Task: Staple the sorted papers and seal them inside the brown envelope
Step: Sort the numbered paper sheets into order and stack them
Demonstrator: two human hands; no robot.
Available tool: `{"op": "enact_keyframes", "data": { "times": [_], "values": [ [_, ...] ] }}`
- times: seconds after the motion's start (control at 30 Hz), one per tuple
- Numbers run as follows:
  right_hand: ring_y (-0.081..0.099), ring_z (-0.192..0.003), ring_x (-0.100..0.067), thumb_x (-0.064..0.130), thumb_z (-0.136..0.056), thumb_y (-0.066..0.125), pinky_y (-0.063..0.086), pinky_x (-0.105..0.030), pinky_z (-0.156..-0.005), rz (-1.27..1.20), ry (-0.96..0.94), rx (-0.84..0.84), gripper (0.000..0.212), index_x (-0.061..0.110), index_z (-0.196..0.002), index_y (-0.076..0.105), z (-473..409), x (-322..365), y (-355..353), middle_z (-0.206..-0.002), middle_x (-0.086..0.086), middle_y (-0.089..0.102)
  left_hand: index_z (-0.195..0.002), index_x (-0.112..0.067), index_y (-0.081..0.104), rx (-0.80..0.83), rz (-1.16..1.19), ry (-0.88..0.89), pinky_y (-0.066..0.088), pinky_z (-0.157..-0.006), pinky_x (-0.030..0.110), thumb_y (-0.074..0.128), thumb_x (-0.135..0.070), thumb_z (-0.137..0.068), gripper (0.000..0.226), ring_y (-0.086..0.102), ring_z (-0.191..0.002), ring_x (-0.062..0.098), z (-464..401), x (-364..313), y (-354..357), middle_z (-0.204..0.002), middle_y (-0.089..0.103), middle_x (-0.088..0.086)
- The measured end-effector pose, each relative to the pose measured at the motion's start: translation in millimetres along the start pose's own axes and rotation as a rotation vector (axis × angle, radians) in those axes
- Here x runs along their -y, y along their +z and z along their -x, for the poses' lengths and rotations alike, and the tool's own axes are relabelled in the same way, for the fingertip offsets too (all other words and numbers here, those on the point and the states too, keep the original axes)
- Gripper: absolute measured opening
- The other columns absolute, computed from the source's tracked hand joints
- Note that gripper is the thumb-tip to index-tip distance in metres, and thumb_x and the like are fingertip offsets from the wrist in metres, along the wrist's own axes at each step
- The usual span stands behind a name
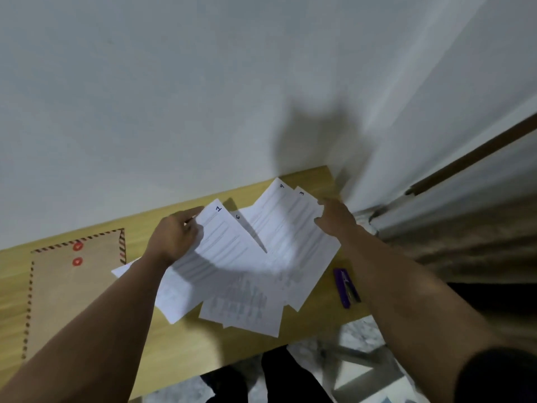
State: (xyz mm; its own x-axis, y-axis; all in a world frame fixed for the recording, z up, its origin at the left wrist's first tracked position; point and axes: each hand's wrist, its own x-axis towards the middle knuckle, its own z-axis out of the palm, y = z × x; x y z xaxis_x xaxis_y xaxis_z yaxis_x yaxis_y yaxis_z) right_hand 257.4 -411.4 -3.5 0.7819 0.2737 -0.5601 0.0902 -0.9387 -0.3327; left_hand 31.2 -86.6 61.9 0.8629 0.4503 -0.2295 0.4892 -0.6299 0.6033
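Observation:
Several white printed sheets lie fanned over the wooden table (174,353), each with a handwritten number in its top corner. My left hand (174,237) grips the sheet marked 1 (223,242) by its upper left edge, lifting it. My right hand (334,216) pinches the right edge of the sheets marked 4 and 3 (290,228). More sheets (244,306) lie flat beneath them. The brown envelope (66,286), with striped borders and two red string buttons, lies flat at the left. A purple stapler (345,286) rests on the table right of the papers, under my right forearm.
The table stands against a white wall (174,97) at the back and ends in a corner at the right. Its near edge runs diagonally, with a marbled floor (360,338) and dark trouser legs below. A brown curtain-like surface (465,242) fills the right side.

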Motion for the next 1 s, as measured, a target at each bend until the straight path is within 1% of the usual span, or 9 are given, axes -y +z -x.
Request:
{"op": "enact_keyframes", "data": {
  "times": [0.1,0.17,0.27,0.4,0.53,0.67,0.8,0.87,1.0],
  "values": [
    [0.047,-0.135,-0.036,0.047,-0.088,0.072,0.048,-0.049,-0.105,0.155,-0.030,-0.042,0.075,0.023,-0.151,0.038,-20,8,9,-0.146,-0.011,0.049,-0.140,-0.026,0.064,0.014,0.000,0.021,0.047,-0.082,0.032,0.050,-0.030,-0.090,0.053,0.062,-0.093,0.022,-8,9,6,-0.106,0.068,-0.001],
    [0.044,-0.136,-0.038,0.052,-0.084,0.075,0.047,-0.052,-0.105,0.225,-0.024,-0.052,0.082,0.022,-0.150,0.035,-31,15,11,-0.145,-0.014,0.046,-0.143,-0.028,0.061,0.022,-0.029,0.010,0.049,-0.083,0.034,0.048,-0.034,-0.088,0.057,0.063,-0.095,0.024,-14,16,12,-0.107,0.068,0.001],
    [0.042,-0.135,-0.039,0.052,-0.080,0.080,0.046,-0.053,-0.103,0.284,-0.009,-0.056,0.085,0.023,-0.147,0.036,-45,21,11,-0.143,-0.016,0.043,-0.147,-0.030,0.057,0.049,-0.089,0.013,0.047,-0.078,0.033,0.045,-0.033,-0.087,0.062,0.060,-0.091,0.023,-23,17,21,-0.102,0.061,-0.004],
    [0.047,-0.131,-0.036,0.048,-0.071,0.087,0.045,-0.052,-0.099,0.276,0.018,-0.034,0.088,0.023,-0.141,0.039,-58,20,7,-0.137,-0.012,0.050,-0.148,-0.030,0.056,0.055,-0.086,0.047,0.055,-0.076,0.040,0.044,-0.027,-0.087,0.062,0.063,-0.089,0.028,-31,13,26,-0.098,0.064,0.002],
    [0.048,-0.130,-0.037,0.051,-0.066,0.090,0.043,-0.054,-0.099,0.249,0.010,-0.017,0.095,0.022,-0.141,0.039,-65,17,5,-0.137,-0.012,0.052,-0.148,-0.030,0.056,0.056,-0.063,0.060,0.056,-0.076,0.042,0.045,-0.025,-0.087,0.062,0.062,-0.086,0.026,-33,9,25,-0.096,0.064,0.001],
    [0.051,-0.126,-0.035,0.051,-0.072,0.086,0.049,-0.049,-0.099,0.255,-0.029,-0.030,0.084,0.018,-0.138,0.047,-61,15,5,-0.133,-0.012,0.053,-0.149,-0.032,0.055,0.046,-0.072,0.089,0.056,-0.074,0.039,0.046,-0.023,-0.088,0.062,0.061,-0.083,0.022,-32,7,20,-0.093,0.063,0.000],
    [0.067,-0.102,-0.028,0.039,-0.088,0.073,0.052,-0.033,-0.080,0.108,-0.114,-0.056,0.043,0.012,-0.122,0.065,-50,20,8,-0.116,-0.007,0.069,-0.146,-0.030,0.058,0.026,-0.047,0.101,0.057,-0.077,0.043,0.047,-0.021,-0.089,0.059,0.065,-0.087,0.026,-22,5,11,-0.098,0.067,0.004],
    [0.069,-0.103,-0.029,0.035,-0.095,0.065,0.048,-0.031,-0.076,0.086,-0.141,-0.061,0.037,0.010,-0.122,0.068,-39,30,4,-0.112,-0.008,0.071,-0.139,-0.027,0.064,0.013,-0.025,0.088,0.058,-0.080,0.047,0.048,-0.020,-0.087,0.055,0.066,-0.091,0.028,-16,4,4,-0.101,0.069,0.004],
    [0.065,-0.112,-0.029,0.026,-0.100,0.058,0.051,-0.034,-0.088,0.032,-0.248,-0.040,0.040,0.014,-0.138,0.062,-8,55,-13,-0.125,-0.010,0.069,-0.142,-0.027,0.062,-0.016,0.000,0.120,0.058,-0.084,0.046,0.049,-0.017,-0.089,0.056,0.066,-0.092,0.027,0,6,-13,-0.096,0.064,-0.001]
  ]
}}
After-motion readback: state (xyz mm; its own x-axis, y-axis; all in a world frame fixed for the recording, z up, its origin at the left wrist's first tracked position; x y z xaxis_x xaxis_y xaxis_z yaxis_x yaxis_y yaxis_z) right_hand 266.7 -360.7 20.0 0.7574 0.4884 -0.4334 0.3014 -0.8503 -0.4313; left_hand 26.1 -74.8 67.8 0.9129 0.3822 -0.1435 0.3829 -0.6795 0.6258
